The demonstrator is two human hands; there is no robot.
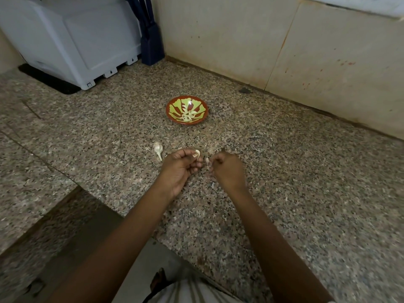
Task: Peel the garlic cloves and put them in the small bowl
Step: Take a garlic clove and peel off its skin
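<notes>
From the hands, a straight run of bare counter [284,171] led up to the small bowl [167,110], which stood well apart from them. A loose garlic piece [157,148] lay just beside the left hand [178,166], on its outer side. Past the right hand [228,169] I saw granite running wide to the wall [240,40]. At far left a white appliance [72,40] and a dark blue holder [152,44] closed off the back corner.

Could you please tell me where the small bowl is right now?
In the head view, the small bowl sits mid-frame on the granite counter, beyond the left hand and right hand, each pinching garlic, with the wall behind it.
</notes>
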